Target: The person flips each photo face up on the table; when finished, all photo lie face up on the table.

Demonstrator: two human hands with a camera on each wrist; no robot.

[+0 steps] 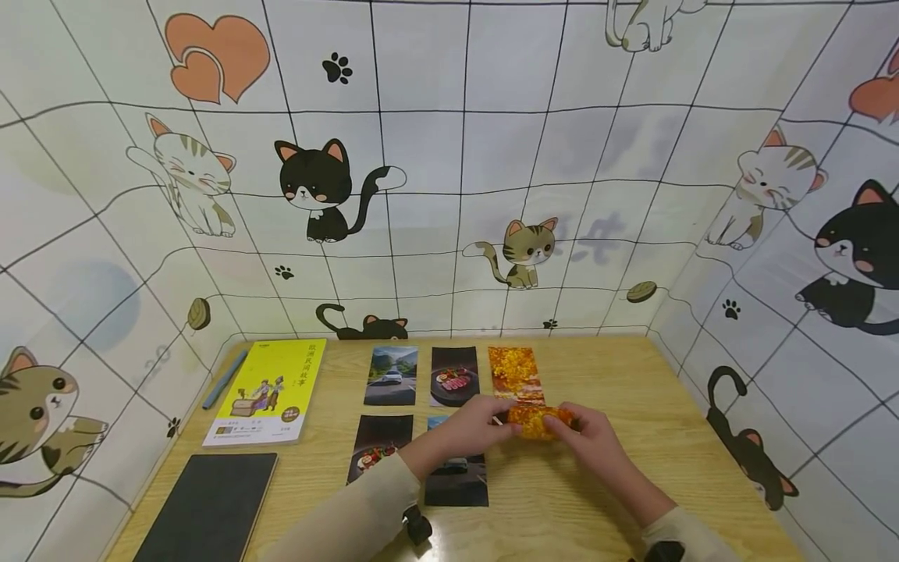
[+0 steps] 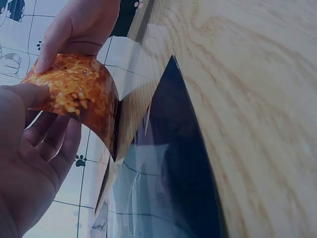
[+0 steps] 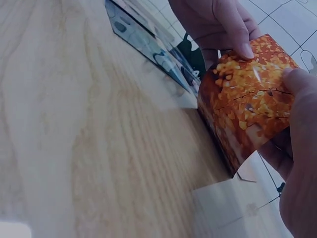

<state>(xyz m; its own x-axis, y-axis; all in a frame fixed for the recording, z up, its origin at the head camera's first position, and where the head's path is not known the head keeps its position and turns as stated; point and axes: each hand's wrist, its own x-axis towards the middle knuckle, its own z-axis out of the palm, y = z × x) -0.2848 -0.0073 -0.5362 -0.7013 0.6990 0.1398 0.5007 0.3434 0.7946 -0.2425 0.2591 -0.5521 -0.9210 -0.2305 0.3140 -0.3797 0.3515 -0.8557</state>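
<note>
Both hands pinch one glossy photo card (image 1: 530, 421) printed with orange and yellow autumn leaves. My left hand (image 1: 474, 425) grips its left edge, thumb on top and fingers beneath, as the left wrist view shows. The right hand (image 1: 593, 433) holds the opposite edge the same way. The card bends in a curve, its lower edge close to the wooden table. Just behind it lies a matching autumn leaf card (image 1: 516, 371). Beneath the left forearm are a dark road card (image 1: 456, 480) and a food card (image 1: 379, 445), both partly covered.
Farther back lie a car-on-road card (image 1: 391, 376) and a steak card (image 1: 454, 376). On the left are a yellow book (image 1: 270, 390), a blue-grey pen (image 1: 225, 380) and a black notebook (image 1: 211, 503). A cat-patterned sheet (image 1: 421, 156) encloses the wooden table (image 1: 674, 437) at back and sides.
</note>
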